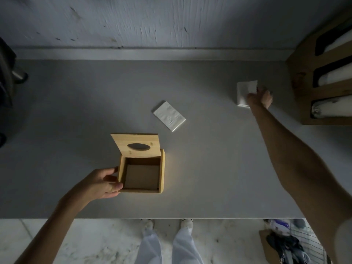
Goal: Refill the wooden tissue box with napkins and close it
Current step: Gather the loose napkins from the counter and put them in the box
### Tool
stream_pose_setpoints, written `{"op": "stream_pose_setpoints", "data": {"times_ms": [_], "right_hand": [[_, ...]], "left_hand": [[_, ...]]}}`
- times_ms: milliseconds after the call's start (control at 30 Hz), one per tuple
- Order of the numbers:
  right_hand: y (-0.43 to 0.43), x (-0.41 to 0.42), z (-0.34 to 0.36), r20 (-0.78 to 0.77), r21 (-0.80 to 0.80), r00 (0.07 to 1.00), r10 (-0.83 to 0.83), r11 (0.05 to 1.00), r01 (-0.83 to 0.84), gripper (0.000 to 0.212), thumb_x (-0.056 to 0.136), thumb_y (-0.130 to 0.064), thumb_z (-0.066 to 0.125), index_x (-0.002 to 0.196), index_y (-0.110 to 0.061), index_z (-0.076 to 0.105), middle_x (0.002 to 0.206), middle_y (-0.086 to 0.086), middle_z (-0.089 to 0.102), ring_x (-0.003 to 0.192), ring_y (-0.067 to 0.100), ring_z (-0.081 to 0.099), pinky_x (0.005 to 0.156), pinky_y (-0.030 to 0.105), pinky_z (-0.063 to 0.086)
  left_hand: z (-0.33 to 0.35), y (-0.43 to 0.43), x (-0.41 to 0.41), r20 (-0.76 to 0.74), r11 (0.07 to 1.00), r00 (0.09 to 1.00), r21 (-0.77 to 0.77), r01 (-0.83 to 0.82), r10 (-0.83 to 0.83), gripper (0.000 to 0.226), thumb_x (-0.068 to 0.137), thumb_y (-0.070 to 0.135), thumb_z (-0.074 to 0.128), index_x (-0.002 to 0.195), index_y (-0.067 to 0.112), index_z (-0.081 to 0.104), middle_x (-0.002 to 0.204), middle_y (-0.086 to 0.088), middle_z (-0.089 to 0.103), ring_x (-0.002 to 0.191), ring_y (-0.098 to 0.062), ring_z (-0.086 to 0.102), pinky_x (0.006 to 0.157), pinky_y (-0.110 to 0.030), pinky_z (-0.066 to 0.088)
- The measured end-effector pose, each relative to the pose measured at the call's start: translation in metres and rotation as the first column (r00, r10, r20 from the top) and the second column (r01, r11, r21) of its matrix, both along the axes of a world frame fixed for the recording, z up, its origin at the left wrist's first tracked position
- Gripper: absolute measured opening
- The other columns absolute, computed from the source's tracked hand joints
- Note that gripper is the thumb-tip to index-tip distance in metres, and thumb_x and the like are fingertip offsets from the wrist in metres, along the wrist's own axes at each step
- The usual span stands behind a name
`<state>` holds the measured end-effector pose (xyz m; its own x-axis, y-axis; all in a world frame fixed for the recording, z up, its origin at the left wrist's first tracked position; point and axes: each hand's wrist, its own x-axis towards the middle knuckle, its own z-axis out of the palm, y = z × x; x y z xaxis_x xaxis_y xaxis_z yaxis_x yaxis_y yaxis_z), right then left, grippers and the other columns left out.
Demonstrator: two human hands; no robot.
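Tan box, white napkins

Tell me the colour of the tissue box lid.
Light honey-tan wood; the lid stands open, with a dark oval slot. The head view, the only one, shows it.

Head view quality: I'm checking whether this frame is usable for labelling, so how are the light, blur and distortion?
Head view: dim and grey overall, with the wooden tissue box and the countertop beside it in a warmer lit patch; wide-angle bending bows the counter's far edge and stretches the forearms; the right hand on the far napkin stack is slightly soft; the left hand and the nearer napkin stack read clearly.
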<state>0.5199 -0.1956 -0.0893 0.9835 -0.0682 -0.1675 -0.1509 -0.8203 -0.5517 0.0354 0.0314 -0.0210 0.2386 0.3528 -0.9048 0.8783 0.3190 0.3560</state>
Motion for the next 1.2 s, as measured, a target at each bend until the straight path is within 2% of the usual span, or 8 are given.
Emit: {"op": "stream_pose_setpoints", "data": {"times_ms": [167, 433, 533, 667, 767, 833, 933, 1200], "right_hand": [[0.002, 0.003, 0.002, -0.118, -0.125, 0.993, 0.020, 0.992, -0.035, 0.071, 0.093, -0.026, 0.058, 0.151, -0.006, 0.022, 0.159, 0.010, 0.027, 0.147, 0.027, 0.024, 0.118, 0.036, 0.018], [0.013, -0.026, 0.010, -0.118, -0.051, 0.992, 0.040, 0.998, -0.047, 0.047, 0.079, -0.020, 0.073, 0.125, -0.012, 0.063, 0.135, 0.011, 0.059, 0.129, 0.029, 0.053, 0.104, 0.036, 0.043], [0.032, -0.049, 0.013, -0.131, 0.188, 0.974, 0.186, 0.969, -0.160, 0.025, 0.076, -0.012, 0.072, 0.101, -0.008, 0.071, 0.096, 0.014, 0.066, 0.093, 0.022, 0.063, 0.072, 0.033, 0.048], [0.078, -0.091, 0.023, -0.207, 0.475, 0.879, 0.430, 0.830, -0.294, 0.042, 0.083, 0.000, 0.070, 0.120, 0.000, 0.051, 0.100, 0.015, 0.058, 0.072, 0.020, 0.056, 0.057, 0.025, 0.040], [0.118, -0.120, 0.030, -0.201, 0.441, 0.771, 0.604, 0.759, -0.480, 0.049, 0.082, 0.002, 0.071, 0.125, 0.004, 0.049, 0.101, 0.020, 0.063, 0.070, 0.019, 0.058, 0.058, 0.021, 0.044], [0.137, -0.134, 0.029, -0.194, 0.403, 0.728, 0.657, 0.730, -0.552, 0.048, 0.081, 0.002, 0.072, 0.125, 0.003, 0.052, 0.111, 0.025, 0.065, 0.089, 0.029, 0.065, 0.071, 0.027, 0.048], [0.152, -0.152, 0.020, -0.185, 0.333, 0.715, 0.675, 0.727, -0.600, 0.045, 0.082, -0.003, 0.073, 0.123, 0.000, 0.056, 0.116, 0.023, 0.067, 0.105, 0.034, 0.066, 0.084, 0.034, 0.050], [0.154, -0.181, 0.001, -0.054, 0.071, 0.706, 0.707, 0.708, -0.703, 0.033, 0.085, -0.010, 0.068, 0.117, -0.005, 0.061, 0.117, 0.019, 0.067, 0.108, 0.035, 0.062, 0.086, 0.036, 0.049]], "left_hand": [[0.001, -0.001, 0.002, -0.025, 0.999, 0.999, 0.017, 0.030, -0.030, 0.077, 0.075, -0.012, 0.070, 0.143, 0.004, 0.040, 0.137, -0.019, 0.052, 0.120, -0.039, 0.057, 0.100, -0.050, 0.050], [0.006, -0.004, 0.002, 0.019, 0.999, 0.999, -0.019, -0.032, 0.033, 0.075, 0.077, -0.013, 0.069, 0.144, 0.005, 0.040, 0.136, -0.019, 0.052, 0.117, -0.038, 0.058, 0.099, -0.048, 0.052], [0.009, -0.004, 0.002, 0.035, 0.998, 0.998, -0.035, -0.047, 0.048, 0.071, 0.078, -0.012, 0.068, 0.142, 0.004, 0.042, 0.136, -0.020, 0.052, 0.118, -0.038, 0.058, 0.102, -0.047, 0.050], [0.007, -0.004, 0.002, 0.059, 0.995, 0.995, -0.056, -0.081, 0.085, 0.069, 0.079, -0.014, 0.067, 0.142, 0.004, 0.043, 0.140, -0.022, 0.048, 0.122, -0.040, 0.055, 0.102, -0.047, 0.049], [0.004, -0.001, 0.004, 0.052, 0.995, 0.995, -0.066, -0.079, 0.082, 0.070, 0.078, -0.015, 0.068, 0.141, 0.004, 0.043, 0.140, -0.021, 0.048, 0.123, -0.040, 0.054, 0.100, -0.047, 0.051], [0.002, 0.000, 0.004, 0.042, 0.996, 0.997, -0.071, -0.061, 0.064, 0.072, 0.077, -0.013, 0.070, 0.141, 0.005, 0.043, 0.139, -0.020, 0.048, 0.121, -0.039, 0.055, 0.097, -0.044, 0.053], [-0.001, 0.004, 0.001, 0.033, 0.996, 0.999, -0.080, -0.029, 0.032, 0.076, 0.075, -0.008, 0.074, 0.142, 0.008, 0.042, 0.134, -0.015, 0.051, 0.117, -0.037, 0.059, 0.093, -0.040, 0.056], [-0.003, 0.005, 0.002, 0.032, 0.993, 0.998, -0.105, -0.048, 0.051, 0.080, 0.074, -0.005, 0.076, 0.144, 0.010, 0.040, 0.117, -0.009, 0.055, 0.114, -0.036, 0.060, 0.089, -0.036, 0.058]]}}
